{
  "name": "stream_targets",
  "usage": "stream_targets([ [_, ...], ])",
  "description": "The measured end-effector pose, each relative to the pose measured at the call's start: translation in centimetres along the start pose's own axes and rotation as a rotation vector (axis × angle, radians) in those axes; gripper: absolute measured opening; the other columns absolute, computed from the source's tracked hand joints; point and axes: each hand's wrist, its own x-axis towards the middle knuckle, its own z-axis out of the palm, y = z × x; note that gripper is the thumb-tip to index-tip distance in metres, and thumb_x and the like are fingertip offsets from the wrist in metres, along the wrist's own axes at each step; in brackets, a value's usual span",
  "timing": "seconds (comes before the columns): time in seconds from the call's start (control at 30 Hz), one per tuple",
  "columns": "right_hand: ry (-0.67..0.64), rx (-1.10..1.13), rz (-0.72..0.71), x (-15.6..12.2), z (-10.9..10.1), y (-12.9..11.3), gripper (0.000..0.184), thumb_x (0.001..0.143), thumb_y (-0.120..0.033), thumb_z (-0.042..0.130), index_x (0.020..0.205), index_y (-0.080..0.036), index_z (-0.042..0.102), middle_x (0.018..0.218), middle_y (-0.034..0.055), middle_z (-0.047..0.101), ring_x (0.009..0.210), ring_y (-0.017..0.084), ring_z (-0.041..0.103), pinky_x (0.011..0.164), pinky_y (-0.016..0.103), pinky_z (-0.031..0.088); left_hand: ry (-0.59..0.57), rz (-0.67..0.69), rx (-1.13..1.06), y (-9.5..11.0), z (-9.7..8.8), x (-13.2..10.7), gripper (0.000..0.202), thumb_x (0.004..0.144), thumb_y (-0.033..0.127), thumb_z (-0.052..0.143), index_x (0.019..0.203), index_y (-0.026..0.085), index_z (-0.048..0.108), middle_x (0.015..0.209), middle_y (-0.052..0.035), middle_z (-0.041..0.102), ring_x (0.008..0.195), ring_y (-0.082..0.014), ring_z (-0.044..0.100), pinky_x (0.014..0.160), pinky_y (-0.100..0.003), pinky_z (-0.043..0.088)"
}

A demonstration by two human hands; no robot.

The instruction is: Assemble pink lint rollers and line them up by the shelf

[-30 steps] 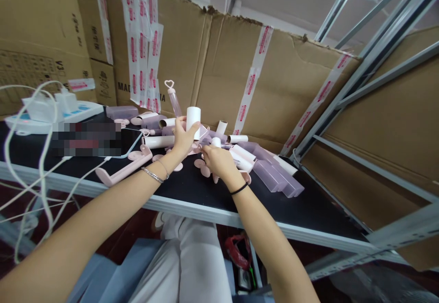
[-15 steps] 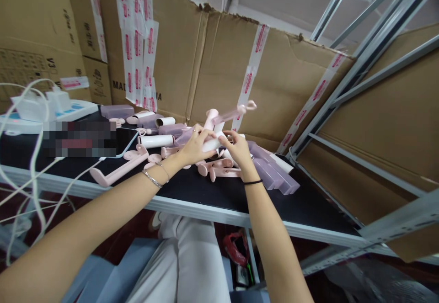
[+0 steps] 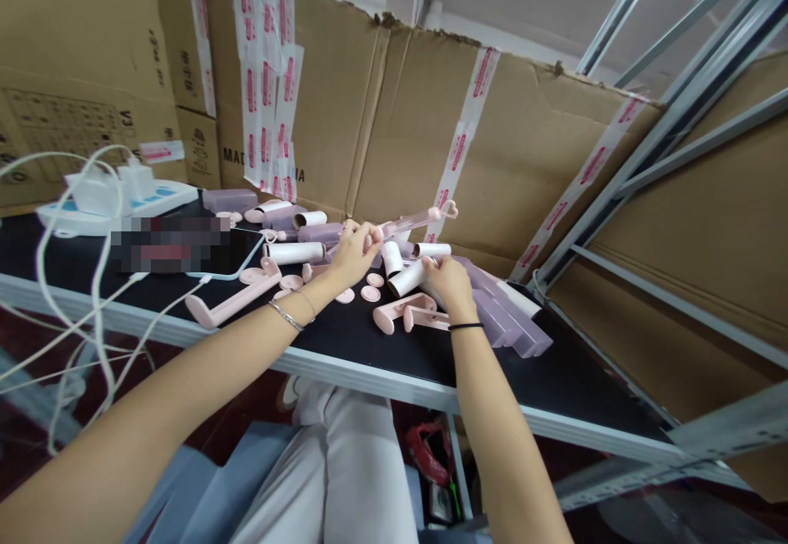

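Note:
My left hand (image 3: 352, 254) is closed round the near end of a pink rod with a heart-shaped tip (image 3: 424, 217), which points right above the pile. My right hand (image 3: 446, 284) grips a white paper roll (image 3: 407, 278) lying low over the black table top (image 3: 382, 347). Around both hands lies a heap of white rolls, pink discs (image 3: 371, 292) and pink handle pieces (image 3: 406, 314). Lilac plastic covers (image 3: 505, 320) lie just right of my right hand.
A long pink handle (image 3: 231, 299) lies left of my left hand. Further left are a tablet with a cable (image 3: 234, 244) and a white power strip with chargers (image 3: 116, 197). Cardboard sheets (image 3: 394, 134) wall the back. Metal shelf rails (image 3: 646, 166) rise at right.
My hands have come apart: the left keeps the pink heart-tipped rod, now lower and flatter, and the right has dropped to the table with a white roll.

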Motion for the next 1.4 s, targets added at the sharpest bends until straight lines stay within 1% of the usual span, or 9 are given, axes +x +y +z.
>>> stream_targets([
  [0.17, -0.005, 0.008, -0.008, -0.1, -0.1, -0.2, 0.045, 0.086, -0.051, 0.039, 0.095, -0.012, 0.061, 0.094, 0.0191, 0.065, 0.087, 0.026, 0.061, 0.07, 0.031, 0.04, 0.029, -0.043, -0.007, -0.3, -0.2, 0.3, 0.004, 0.08, 0.016, 0.049, 0.08, 0.019, 0.051, 0.078, -0.0003, 0.044, 0.077, -0.0159, 0.045, 0.08, -0.032, 0.04],
  [0.33, 0.228, 0.158, -0.128, -0.4, -1.1, -1.0, 0.036, 0.087, -0.045, 0.04, 0.087, -0.016, 0.06, 0.084, 0.0105, 0.063, 0.075, 0.019, 0.057, 0.067, 0.028, 0.037, 0.068, -0.044, -0.014, -0.1, -0.4, 0.3, 0.007, 0.078, 0.013, 0.05, 0.078, 0.019, 0.052, 0.077, -0.0001, 0.043, 0.075, -0.0152, 0.045, 0.079, -0.033, 0.041],
  [0.47, 0.41, 0.452, -0.233, -1.0, -1.9, -1.8, 0.035, 0.087, -0.047, 0.039, 0.09, -0.018, 0.057, 0.065, 0.0001, 0.056, 0.06, 0.013, 0.049, 0.063, 0.024, 0.037, 0.099, 0.091, 0.004, -0.3, -0.5, 0.3, 0.012, 0.074, 0.006, 0.05, 0.073, 0.018, 0.054, 0.082, -0.0015, 0.042, 0.074, -0.0134, 0.044, 0.078, -0.032, 0.042],
  [0.63, 0.51, 0.651, -0.192, -0.9, -1.6, -1.8, 0.047, 0.077, -0.051, 0.054, 0.111, -0.018, 0.046, 0.063, -0.0055, 0.052, 0.057, 0.012, 0.049, 0.063, 0.024, 0.038, 0.201, 0.238, 0.073, -0.7, -0.5, 0.5, 0.015, 0.071, 0.002, 0.051, 0.064, 0.015, 0.055, 0.078, -0.0028, 0.039, 0.078, -0.0158, 0.042, 0.076, -0.033, 0.042],
  [0.83, 0.418, 0.615, -0.231, -0.3, -1.5, -1.2, 0.044, 0.074, -0.052, 0.058, 0.102, -0.019, 0.058, 0.07, -0.0009, 0.059, 0.067, 0.014, 0.055, 0.067, 0.025, 0.039, 0.295, 0.327, 0.17, -1.0, -0.7, 0.6, 0.018, 0.071, 0.005, 0.054, 0.057, 0.015, 0.056, 0.077, -0.0031, 0.038, 0.08, -0.0174, 0.04, 0.075, -0.034, 0.041],
  [1.07, 0.337, 0.52, -0.236, -0.2, -1.6, -0.9, 0.038, 0.076, -0.054, 0.055, 0.085, -0.019, 0.063, 0.068, 0.0, 0.06, 0.064, 0.014, 0.052, 0.063, 0.024, 0.038, 0.279, 0.384, 0.13, -0.8, -1.1, 0.5, 0.012, 0.072, 0.008, 0.055, 0.064, 0.016, 0.057, 0.077, -0.0032, 0.044, 0.081, -0.0177, 0.043, 0.078, -0.036, 0.04],
  [1.13, 0.381, 0.521, -0.231, -0.1, -1.5, -0.7, 0.038, 0.076, -0.055, 0.055, 0.085, -0.018, 0.063, 0.069, 0.0002, 0.061, 0.064, 0.014, 0.053, 0.064, 0.024, 0.039, 0.248, 0.344, 0.028, -0.6, -0.9, 0.4, 0.005, 0.075, 0.014, 0.057, 0.078, 0.017, 0.056, 0.08, -0.0025, 0.047, 0.081, -0.0165, 0.046, 0.08, -0.036, 0.041],
  [1.27, 0.536, 0.557, -0.315, 0.1, -1.4, -0.3, 0.038, 0.078, -0.053, 0.054, 0.091, -0.018, 0.061, 0.079, 0.003, 0.062, 0.073, 0.015, 0.057, 0.069, 0.026, 0.042, 0.208, 0.043, -0.347, -0.6, -0.4, 0.8, 0.033, 0.078, 0.026, 0.059, 0.106, 0.018, 0.044, 0.089, -0.0019, 0.05, 0.081, -0.0134, 0.051, 0.076, -0.031, 0.044],
  [1.4, 0.622, 0.578, -0.411, 0.0, -1.4, -0.2, 0.037, 0.081, -0.05, 0.053, 0.099, -0.018, 0.059, 0.093, 0.006, 0.06, 0.08, 0.015, 0.058, 0.068, 0.025, 0.044, 0.002, -0.295, -0.725, 0.0, -1.1, 1.5, 0.036, 0.076, 0.03, 0.062, 0.105, 0.015, 0.047, 0.101, -0.0072, 0.055, 0.08, -0.0135, 0.058, 0.071, -0.03, 0.047],
])
